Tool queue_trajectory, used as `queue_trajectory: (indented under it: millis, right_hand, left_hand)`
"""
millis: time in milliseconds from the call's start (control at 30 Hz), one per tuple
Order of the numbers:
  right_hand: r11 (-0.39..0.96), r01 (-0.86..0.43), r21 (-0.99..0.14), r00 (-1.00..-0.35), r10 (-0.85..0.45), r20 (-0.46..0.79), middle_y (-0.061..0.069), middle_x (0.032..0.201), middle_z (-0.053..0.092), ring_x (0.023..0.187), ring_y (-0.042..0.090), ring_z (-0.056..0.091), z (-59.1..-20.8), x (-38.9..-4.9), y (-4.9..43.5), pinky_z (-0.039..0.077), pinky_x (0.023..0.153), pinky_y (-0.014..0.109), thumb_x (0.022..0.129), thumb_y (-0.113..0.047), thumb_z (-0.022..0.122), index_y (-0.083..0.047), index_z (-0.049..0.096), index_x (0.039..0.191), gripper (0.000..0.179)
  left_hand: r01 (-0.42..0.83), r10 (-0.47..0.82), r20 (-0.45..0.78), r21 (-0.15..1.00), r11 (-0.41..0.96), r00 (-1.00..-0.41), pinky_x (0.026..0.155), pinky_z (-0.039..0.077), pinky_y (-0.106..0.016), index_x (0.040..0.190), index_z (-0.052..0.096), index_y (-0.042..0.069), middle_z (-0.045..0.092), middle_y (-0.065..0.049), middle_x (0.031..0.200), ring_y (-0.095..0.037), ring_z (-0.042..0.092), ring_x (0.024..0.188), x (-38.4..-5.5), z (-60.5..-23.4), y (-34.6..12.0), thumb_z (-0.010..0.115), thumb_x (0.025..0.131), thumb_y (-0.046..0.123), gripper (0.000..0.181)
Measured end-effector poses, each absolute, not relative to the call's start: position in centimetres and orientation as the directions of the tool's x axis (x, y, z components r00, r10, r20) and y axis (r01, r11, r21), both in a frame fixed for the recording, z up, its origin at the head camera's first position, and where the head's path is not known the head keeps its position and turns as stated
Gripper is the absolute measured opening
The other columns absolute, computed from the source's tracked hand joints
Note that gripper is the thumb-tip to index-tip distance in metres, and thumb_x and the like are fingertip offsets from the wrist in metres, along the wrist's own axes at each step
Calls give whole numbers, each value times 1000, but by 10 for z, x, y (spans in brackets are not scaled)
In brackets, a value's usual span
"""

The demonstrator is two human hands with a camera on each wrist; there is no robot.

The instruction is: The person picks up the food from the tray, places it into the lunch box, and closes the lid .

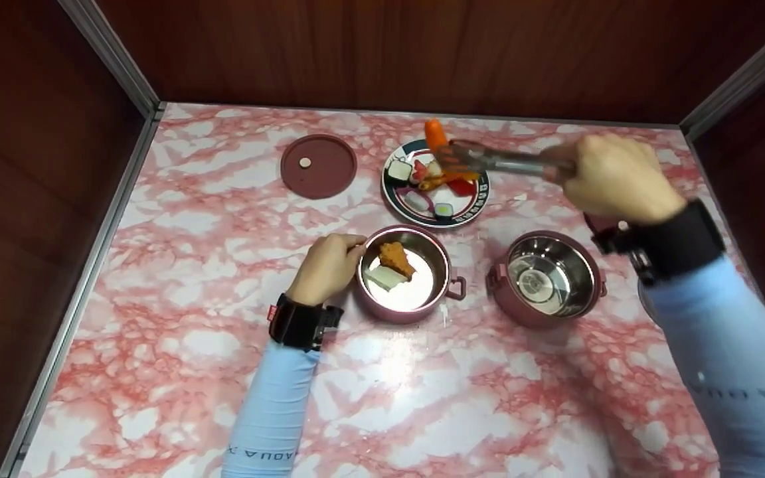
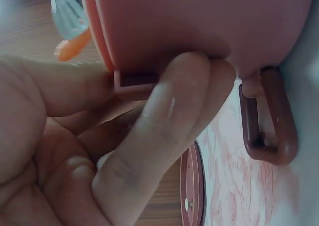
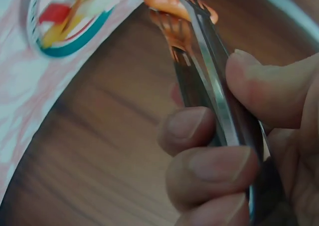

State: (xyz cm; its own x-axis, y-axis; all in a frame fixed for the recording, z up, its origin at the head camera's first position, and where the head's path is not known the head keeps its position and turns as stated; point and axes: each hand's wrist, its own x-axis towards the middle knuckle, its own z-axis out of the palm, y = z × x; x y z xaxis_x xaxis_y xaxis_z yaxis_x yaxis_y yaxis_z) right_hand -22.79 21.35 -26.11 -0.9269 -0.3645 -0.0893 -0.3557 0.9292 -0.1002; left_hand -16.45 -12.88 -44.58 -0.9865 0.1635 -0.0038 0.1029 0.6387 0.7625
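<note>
My right hand (image 1: 611,172) grips metal tongs (image 1: 522,162) above the plate's right side. Their forked tips clamp an orange carrot-like piece (image 1: 434,133), which also shows in the right wrist view as an orange piece (image 3: 167,0). Below lies a plate (image 1: 412,216) of mixed food pieces. My left hand (image 1: 327,269) holds the side handle (image 2: 132,91) of a pink pot (image 1: 392,315), thumb on one side and fingers against the wall. Inside that pot sit a brown fried-looking piece (image 1: 392,255) and a pale piece (image 1: 386,277).
A second pink pot (image 1: 522,305) with a shiny steel inside stands to the right. One round maroon lid (image 1: 326,176) lies at the back left. Another maroon item (image 1: 601,222) is mostly hidden under my right wrist. Dark wooden panels (image 1: 389,53) enclose the marbled table (image 1: 210,345).
</note>
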Motion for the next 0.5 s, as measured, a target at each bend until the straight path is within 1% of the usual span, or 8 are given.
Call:
queue_trajectory:
  millis: [33, 133, 233, 333, 400, 500]
  right_hand:
    - [922, -372, -111, -921, -381, -82, 6, 76, 61, 64, 25, 53, -262, -219, 214, 39, 49, 38, 100, -34, 56, -18, 67, 128, 35]
    - [898, -426, -114, -899, -434, -56, 2, 72, 60, 56, 21, 49, -264, -198, 212, 35, 42, 36, 98, -33, 61, -21, 70, 124, 30]
    - [868, -492, -71, -868, -495, -36, 1, 69, 60, 54, 20, 48, -266, -184, 210, 33, 39, 35, 95, -30, 65, -25, 74, 110, 18]
    - [835, -550, -11, -834, -550, -42, -3, 64, 56, 53, 20, 49, -268, -175, 205, 33, 39, 37, 92, -29, 68, -29, 70, 93, 2]
    - [816, -577, 13, -816, -576, -56, -5, 62, 54, 53, 20, 51, -269, -171, 202, 35, 40, 39, 90, -30, 69, -30, 67, 88, 3]
    - [795, -605, 29, -793, -600, -102, -6, 64, 55, 55, 19, 52, -271, -169, 197, 38, 42, 41, 90, -28, 68, -32, 66, 88, 4]
  left_hand:
    - [102, 165, -6, 763, 638, -986, 103, 46, -39, 124, 69, 4, 68, -13, 122, -27, 61, 117, -164, -446, -129, 56, 100, 12, 28]
    - [103, 167, -6, 762, 640, -986, 102, 46, -40, 123, 69, 5, 68, -13, 121, -28, 61, 117, -165, -446, -130, 57, 100, 12, 27]
    - [112, 171, 1, 758, 642, -985, 101, 47, -40, 122, 71, 5, 69, -12, 119, -27, 62, 115, -165, -447, -131, 57, 100, 12, 26]
    - [119, 174, 7, 756, 643, -985, 98, 48, -40, 119, 72, 7, 70, -11, 116, -26, 64, 112, -165, -447, -131, 56, 101, 13, 25]
    - [122, 175, 9, 755, 645, -984, 98, 48, -40, 119, 72, 7, 71, -10, 115, -26, 64, 111, -165, -447, -130, 56, 101, 14, 25]
    - [124, 179, 9, 753, 646, -984, 97, 48, -39, 119, 73, 7, 71, -10, 115, -25, 64, 110, -166, -447, -130, 57, 101, 15, 25]
